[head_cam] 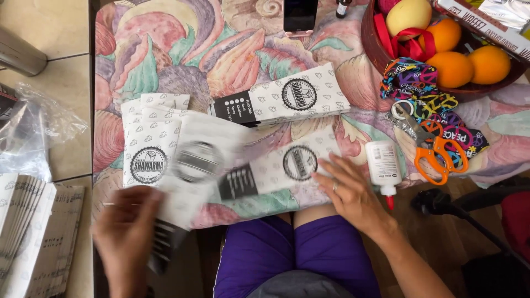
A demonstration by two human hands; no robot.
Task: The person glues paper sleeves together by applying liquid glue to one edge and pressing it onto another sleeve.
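My left hand point(126, 232) grips the lower edge of a white printed paper sleeve point(193, 165), which is blurred with motion above the table's near edge. My right hand point(350, 193), a ring on one finger, lies flat with fingers spread on another white sleeve with a black end and round black emblem point(276, 168). A third sleeve point(281, 99) lies flat farther back. More of the same sleeves point(150, 143) are stacked at the left of the table. A white glue bottle with a red tip point(383, 165) lies just right of my right hand.
Orange-handled scissors point(436, 154) and a colourful patterned strap point(425, 99) lie at right. A dark bowl point(375, 49) with oranges and an apple stands back right. A phone point(300, 16) lies at the back. Flat sleeves point(33, 232) and a plastic bag point(33, 132) are on the floor left.
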